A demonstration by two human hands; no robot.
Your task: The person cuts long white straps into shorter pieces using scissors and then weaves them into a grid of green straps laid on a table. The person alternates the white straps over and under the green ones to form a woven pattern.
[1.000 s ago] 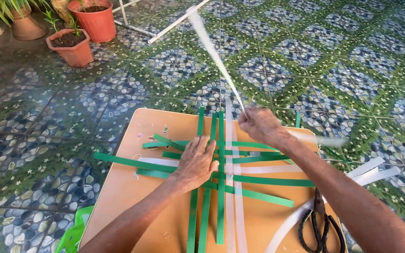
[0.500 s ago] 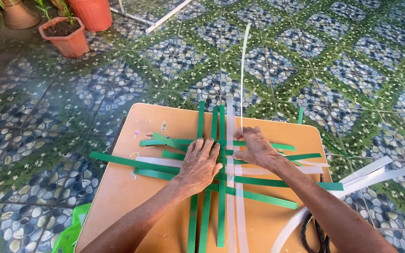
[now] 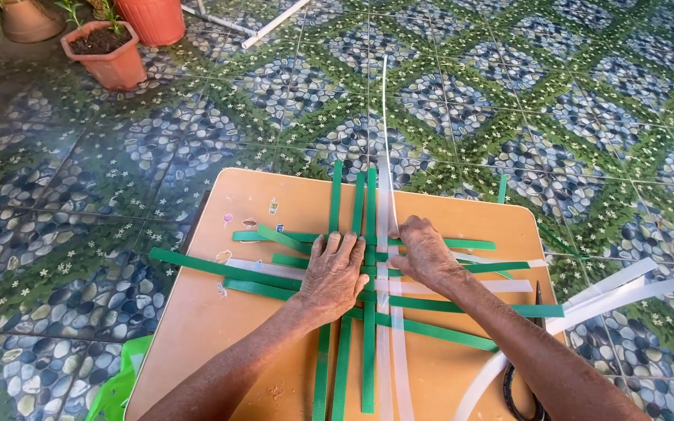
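Pressing flat with fingers spread, the left hand held down the crossed green strips on the worktop. Just beside it, the right hand pinched a white strip that rose away over the tiled floor. Scissors lay near the right forearm.

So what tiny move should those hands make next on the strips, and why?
Probably the right hand should press the upright white strip flat beside the green strips: it stands off the table, while the left hand pins the crossing.
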